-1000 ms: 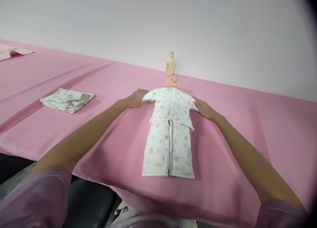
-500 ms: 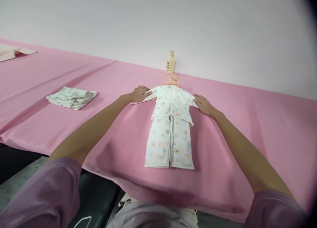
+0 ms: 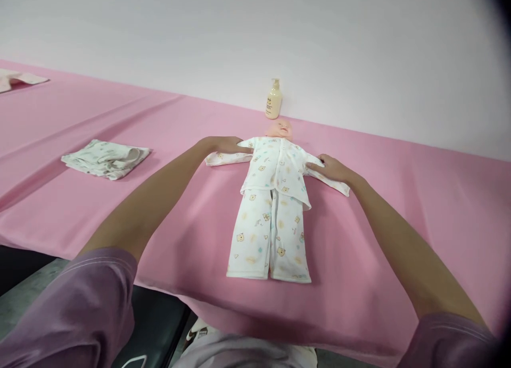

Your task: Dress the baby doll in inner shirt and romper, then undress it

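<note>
A baby doll (image 3: 282,127) lies face up, its head away from me. It wears a white long-sleeved top (image 3: 275,160) with a small bear print and matching white trousers (image 3: 269,240), legs side by side. My left hand (image 3: 228,144) is closed round the sleeve on the left, near the shoulder, thumb on the near side. On the other side my right hand (image 3: 330,168) grips the opposite sleeve at the upper arm; the cuff end sticks out beyond it. Whatever is inside the sleeves is hidden.
A pink sheet (image 3: 179,283) covers the table against a white wall. Just beyond the doll's head stands a cream pump bottle (image 3: 273,100). A folded printed cloth (image 3: 106,159) lies to the left, and a pale pink cloth (image 3: 22,79) farther off. A black padded seat (image 3: 155,320) is below the edge.
Both hands have gone from resting over the sleeves to gripping them nearer the shoulders. The right sleeve's cuff now shows. The view has shifted slightly.
</note>
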Motion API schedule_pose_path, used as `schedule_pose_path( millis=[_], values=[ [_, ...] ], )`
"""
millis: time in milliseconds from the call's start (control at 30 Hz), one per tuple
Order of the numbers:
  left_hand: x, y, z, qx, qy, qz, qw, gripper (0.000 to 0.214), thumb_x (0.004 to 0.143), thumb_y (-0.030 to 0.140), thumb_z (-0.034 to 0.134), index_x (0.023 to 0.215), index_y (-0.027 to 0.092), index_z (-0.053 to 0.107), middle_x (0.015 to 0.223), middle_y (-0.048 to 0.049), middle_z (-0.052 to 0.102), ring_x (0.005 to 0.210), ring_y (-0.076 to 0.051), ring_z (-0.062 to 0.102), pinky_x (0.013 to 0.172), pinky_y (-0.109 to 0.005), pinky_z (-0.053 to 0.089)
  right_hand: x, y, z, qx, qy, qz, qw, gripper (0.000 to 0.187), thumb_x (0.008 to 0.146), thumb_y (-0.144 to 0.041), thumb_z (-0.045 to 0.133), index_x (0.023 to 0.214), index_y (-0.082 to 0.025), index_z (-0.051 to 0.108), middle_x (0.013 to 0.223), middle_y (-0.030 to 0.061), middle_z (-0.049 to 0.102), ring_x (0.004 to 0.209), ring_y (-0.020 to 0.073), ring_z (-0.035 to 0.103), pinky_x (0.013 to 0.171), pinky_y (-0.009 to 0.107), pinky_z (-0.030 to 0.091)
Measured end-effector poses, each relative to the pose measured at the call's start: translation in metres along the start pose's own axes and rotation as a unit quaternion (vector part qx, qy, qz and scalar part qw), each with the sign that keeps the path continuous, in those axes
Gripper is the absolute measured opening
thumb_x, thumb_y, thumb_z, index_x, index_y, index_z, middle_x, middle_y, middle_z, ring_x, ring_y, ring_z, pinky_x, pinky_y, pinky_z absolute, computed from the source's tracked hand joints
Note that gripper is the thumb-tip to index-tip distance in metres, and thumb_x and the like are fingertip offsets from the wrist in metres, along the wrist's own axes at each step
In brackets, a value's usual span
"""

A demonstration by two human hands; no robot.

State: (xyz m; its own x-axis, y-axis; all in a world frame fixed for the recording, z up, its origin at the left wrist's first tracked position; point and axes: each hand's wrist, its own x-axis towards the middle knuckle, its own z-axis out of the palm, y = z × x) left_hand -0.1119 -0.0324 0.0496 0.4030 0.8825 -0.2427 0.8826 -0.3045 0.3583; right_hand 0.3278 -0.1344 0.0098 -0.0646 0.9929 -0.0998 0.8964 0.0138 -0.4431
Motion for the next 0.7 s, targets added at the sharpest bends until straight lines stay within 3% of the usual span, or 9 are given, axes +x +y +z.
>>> schedule_pose_path(
  millis=[100, 233, 367, 467, 567, 667, 700],
  values=[
    [0.005, 0.008, -0.006, 0.006, -0.036, -0.015, 0.999, 0.117, 0.084, 0.103, 0.068, 0.175, 0.029, 0.063, 0.178, -0.0174, 0.062, 0.155, -0.05, 0.064, 0.124, -0.058, 0.053, -0.007, 0.001, -0.018, -0.018, -0.036, 0.045, 0.998, 0.084, 0.093, -0.101, 0.064, 0.131, -0.025, 0.068, 0.138, 0.0152, 0.08, 0.118, 0.0404, 0.075, 0.099, 0.052, 0.062],
    [0.013, 0.01, -0.007, 0.025, -0.006, -0.043, 0.999, 0.134, 0.08, 0.106, 0.07, 0.185, 0.026, 0.048, 0.189, -0.0187, 0.047, 0.166, -0.056, 0.052, 0.127, -0.061, 0.05, -0.013, 0.01, -0.027, -0.026, -0.028, 0.057, 0.998, 0.094, 0.087, -0.106, 0.067, 0.139, -0.027, 0.068, 0.145, 0.0161, 0.079, 0.121, 0.042, 0.075, 0.094, 0.049, 0.061],
    [0.016, -0.011, -0.009, 0.04, -0.035, -0.047, 0.997, 0.125, 0.086, 0.109, 0.057, 0.18, 0.026, 0.058, 0.186, -0.0184, 0.053, 0.166, -0.054, 0.053, 0.13, -0.062, 0.046, -0.021, 0.02, -0.027, -0.044, -0.032, 0.067, 0.996, 0.09, 0.088, -0.106, 0.066, 0.132, -0.028, 0.071, 0.137, 0.0146, 0.08, 0.115, 0.0389, 0.075, 0.091, 0.047, 0.059],
    [0.006, -0.04, -0.014, 0.05, -0.041, -0.073, 0.995, 0.116, 0.085, 0.11, 0.056, 0.165, 0.027, 0.074, 0.168, -0.0206, 0.071, 0.159, -0.053, 0.06, 0.13, -0.063, 0.045, -0.033, 0.037, -0.033, -0.059, -0.059, 0.081, 0.993, 0.08, 0.088, -0.102, 0.07, 0.116, -0.028, 0.074, 0.12, 0.0103, 0.082, 0.103, 0.034, 0.076, 0.087, 0.043, 0.057],
    [-0.014, -0.068, -0.018, 0.04, -0.038, -0.113, 0.992, 0.102, 0.083, 0.107, 0.062, 0.14, 0.026, 0.088, 0.132, -0.0201, 0.086, 0.14, -0.05, 0.072, 0.125, -0.062, 0.048, -0.051, 0.068, -0.043, -0.044, -0.092, 0.089, 0.991, 0.078, 0.086, -0.102, 0.074, 0.107, -0.027, 0.075, 0.109, 0.0078, 0.081, 0.094, 0.0291, 0.073, 0.084, 0.04, 0.054],
    [-0.035, -0.085, -0.015, 0.02, -0.031, -0.119, 0.992, 0.08, 0.087, 0.099, 0.065, 0.108, 0.026, 0.091, 0.101, -0.0149, 0.086, 0.115, -0.043, 0.079, 0.119, -0.058, 0.052, -0.074, 0.103, -0.048, 0.007, -0.102, 0.098, 0.99, 0.075, 0.089, -0.1, 0.075, 0.1, -0.025, 0.077, 0.1, 0.0074, 0.079, 0.083, 0.0235, 0.067, 0.081, 0.039, 0.052],
    [-0.041, -0.087, -0.013, 0.017, -0.018, -0.117, 0.993, 0.074, 0.088, 0.095, 0.066, 0.101, 0.026, 0.09, 0.095, -0.0133, 0.084, 0.11, -0.041, 0.079, 0.118, -0.056, 0.053, -0.082, 0.111, -0.047, 0.013, -0.068, 0.097, 0.993, 0.07, 0.092, -0.095, 0.077, 0.098, -0.024, 0.078, 0.096, 0.0081, 0.078, 0.08, 0.0223, 0.065, 0.079, 0.039, 0.052]
  ],
)
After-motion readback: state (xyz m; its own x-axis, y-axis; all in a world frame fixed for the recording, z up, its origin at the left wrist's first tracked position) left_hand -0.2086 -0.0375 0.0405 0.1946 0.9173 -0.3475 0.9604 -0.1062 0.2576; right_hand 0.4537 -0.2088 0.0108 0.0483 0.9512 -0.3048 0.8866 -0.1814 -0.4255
